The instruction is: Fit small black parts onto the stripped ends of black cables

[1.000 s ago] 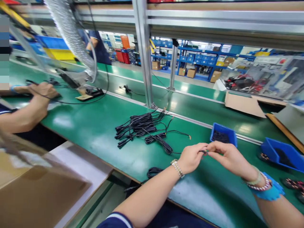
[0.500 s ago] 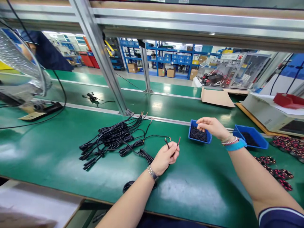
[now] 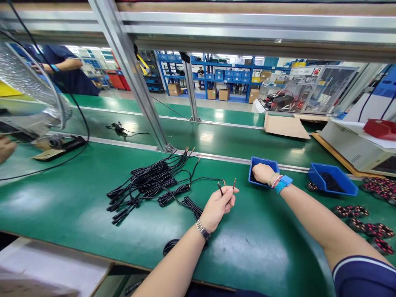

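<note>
My left hand (image 3: 218,206) is closed on a black cable, whose split wire ends (image 3: 234,183), one reddish and one black, stick up past the fingers. My right hand (image 3: 262,173) reaches down into a small blue bin (image 3: 251,164) that holds small black pieces. Its fingertips are hidden among them, so I cannot see whether anything is gripped. To the left of my left hand lies a pile of black cables (image 3: 151,179), with bundled coils and bare wire ends. A coiled cable (image 3: 170,246) rests under my left forearm.
A second blue bin (image 3: 349,189) stands farther right, near several coils with red and copper windings (image 3: 379,230). A metal post (image 3: 140,90) rises behind the cable pile. At the left are a flexible duct (image 3: 34,78) and another person's hand (image 3: 6,148).
My right hand has lowered from above the near blue bin into it. My left hand still holds the cable in nearly the same place. Another person's hand has appeared at the left edge.
</note>
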The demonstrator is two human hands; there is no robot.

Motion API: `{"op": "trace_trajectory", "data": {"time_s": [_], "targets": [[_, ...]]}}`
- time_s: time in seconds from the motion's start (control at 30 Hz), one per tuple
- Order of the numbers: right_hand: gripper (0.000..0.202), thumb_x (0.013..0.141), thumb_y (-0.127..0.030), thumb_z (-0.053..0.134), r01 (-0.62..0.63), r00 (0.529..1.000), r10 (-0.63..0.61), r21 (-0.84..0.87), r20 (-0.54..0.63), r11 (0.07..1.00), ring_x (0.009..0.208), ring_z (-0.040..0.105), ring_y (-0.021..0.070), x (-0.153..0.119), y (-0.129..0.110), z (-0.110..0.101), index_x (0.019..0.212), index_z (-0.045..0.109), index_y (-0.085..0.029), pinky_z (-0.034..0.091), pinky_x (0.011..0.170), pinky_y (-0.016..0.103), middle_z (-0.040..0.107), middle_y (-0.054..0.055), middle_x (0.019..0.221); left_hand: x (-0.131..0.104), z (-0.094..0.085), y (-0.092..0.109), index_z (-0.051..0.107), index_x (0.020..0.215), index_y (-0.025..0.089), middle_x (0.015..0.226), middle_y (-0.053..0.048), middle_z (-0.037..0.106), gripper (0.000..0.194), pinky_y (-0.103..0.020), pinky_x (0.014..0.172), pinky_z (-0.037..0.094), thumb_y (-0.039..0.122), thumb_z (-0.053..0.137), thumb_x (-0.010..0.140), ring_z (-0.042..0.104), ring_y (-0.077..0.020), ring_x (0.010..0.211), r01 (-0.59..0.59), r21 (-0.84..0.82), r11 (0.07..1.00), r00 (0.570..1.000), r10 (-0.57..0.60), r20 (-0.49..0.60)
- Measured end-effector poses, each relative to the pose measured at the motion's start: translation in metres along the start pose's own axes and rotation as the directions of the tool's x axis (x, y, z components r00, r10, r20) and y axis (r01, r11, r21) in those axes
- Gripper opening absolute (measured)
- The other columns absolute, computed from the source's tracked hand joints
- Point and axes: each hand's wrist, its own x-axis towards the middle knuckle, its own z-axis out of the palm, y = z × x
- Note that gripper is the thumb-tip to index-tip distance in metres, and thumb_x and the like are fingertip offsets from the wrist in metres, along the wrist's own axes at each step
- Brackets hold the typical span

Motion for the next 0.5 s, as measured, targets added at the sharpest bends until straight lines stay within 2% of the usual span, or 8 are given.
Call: {"op": "trace_trajectory", "data": {"time_s": [0.1, 0.23, 0.37, 0.5], "targets": [[0.016, 0.064, -0.012, 0.051, -0.007, 1.0, 0.007, 0.068, 0.002, 0.998, 0.073, 0.061, 0.0249, 0.001, 0.004, -0.004, 0.068, 0.066, -0.009, 0.043, 0.067, 0.031, 0.065, 0.018, 0.079, 0.0, -0.001, 0.0, 0.054, 0.089, 0.013, 0.056, 0.005, 0.043, 0.032, -0.017, 0.038, 0.013, 0.043, 0.053, 0.076, 0.026, -0.0025, 0.041, -0.004, 0.006, 1.0, 1.0, 0.005, -0.012], [0.012, 0.062, -0.016, 0.052, 0.018, 0.999, -0.027, 0.254, 0.031, 0.967, 0.061, 0.058, 0.0155, -0.002, 0.016, -0.015, 0.06, 0.063, -0.012, 0.043, 0.06, 0.023, 0.063, 0.006, 0.061, 0.001, -0.001, 0.001, 0.055, 0.087, 0.013, 0.055, 0.005, 0.043, 0.032, -0.017, 0.038, 0.013, 0.043, 0.056, 0.074, 0.025, -0.0024, 0.04, 0.006, -0.012, 1.0, 1.0, -0.007, -0.03], [0.017, 0.067, -0.025, 0.049, 0.026, 0.998, -0.053, 0.502, 0.039, 0.864, 0.049, 0.05, 0.0094, -0.01, 0.025, -0.021, 0.059, 0.057, -0.013, 0.04, 0.048, 0.019, 0.058, 0.003, 0.056, 0.001, -0.002, 0.001, 0.055, 0.086, 0.013, 0.055, 0.005, 0.044, 0.032, -0.017, 0.038, 0.013, 0.043, 0.056, 0.074, 0.025, -0.0024, 0.04, -0.004, -0.019, 1.0, 1.0, 0.003, -0.023], [0.021, 0.068, -0.032, 0.05, 0.037, 0.997, -0.07, 0.677, 0.021, 0.735, 0.045, 0.044, 0.0064, -0.02, 0.021, -0.023, 0.057, 0.049, -0.014, 0.037, 0.044, 0.019, 0.053, 0.001, 0.055, 0.001, -0.002, -0.001, 0.054, 0.083, 0.013, 0.057, 0.004, 0.045, 0.03, -0.017, 0.038, 0.013, 0.042, 0.055, 0.075, 0.026, -0.002, 0.04, -0.015, -0.026, 1.0, 1.0, 0.015, -0.014]]}}
